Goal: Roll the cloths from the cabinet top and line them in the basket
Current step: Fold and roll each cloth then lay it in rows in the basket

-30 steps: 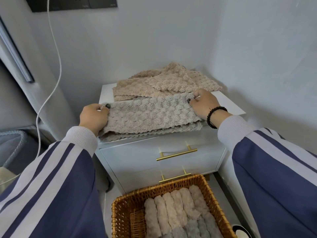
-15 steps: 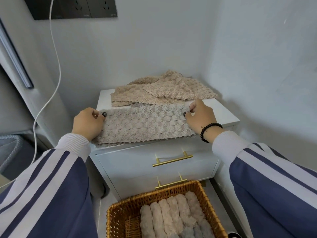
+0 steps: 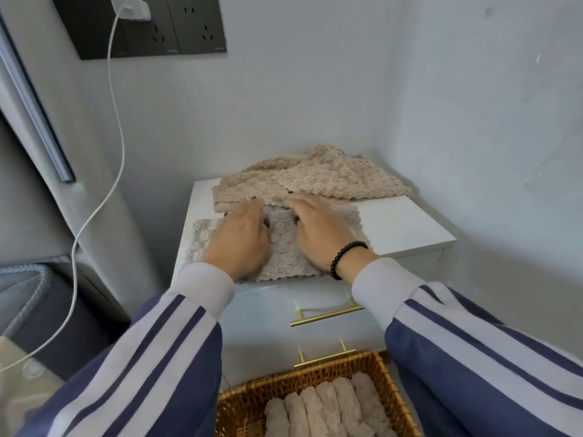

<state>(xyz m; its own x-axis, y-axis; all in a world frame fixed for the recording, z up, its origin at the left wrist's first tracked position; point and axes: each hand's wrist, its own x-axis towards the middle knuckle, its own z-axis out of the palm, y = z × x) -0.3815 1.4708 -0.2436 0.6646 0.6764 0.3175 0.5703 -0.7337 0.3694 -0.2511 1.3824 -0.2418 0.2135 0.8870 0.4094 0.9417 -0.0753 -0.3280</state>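
Change: both hands have left the outer ends of the grey cloth, where they pinched it half a second ago, and now lie side by side on its middle.
Left hand [image 3: 241,241]: flat on the grey cloth, fingers straight and pointing to 12 o'clock, gripping nothing.
Right hand [image 3: 318,233]: flat on the same cloth just at 3 o'clock of the left hand, fingers spread and extended; a black bead bracelet [image 3: 345,257] circles the wrist.
Grey cloth [image 3: 280,247]: spread on the front part of the white cabinet top [image 3: 403,225], its near edge reaching the cabinet's front lip; much of it is hidden under the two hands.
Beige cloths [image 3: 315,181]: a loose, unrolled pile at 12 o'clock of the grey cloth, against the wall corner, its near edge touching or overlapping the grey cloth's far edge.
Basket [image 3: 239,405]: wicker, on the floor at 6 o'clock below the cabinet, holding a row of rolled cloths [image 3: 328,408] lying side by side; its lower part is cut off by the frame.
Drawers: two fronts with gold bar handles [image 3: 325,315] between the cabinet top and the basket; the right sleeve covers part of the upper handle.
Surroundings: dark wall sockets [image 3: 176,26] at 11 o'clock with a white charger [image 3: 127,9] plugged in, its white cable [image 3: 116,121] hanging down to 8 o'clock.
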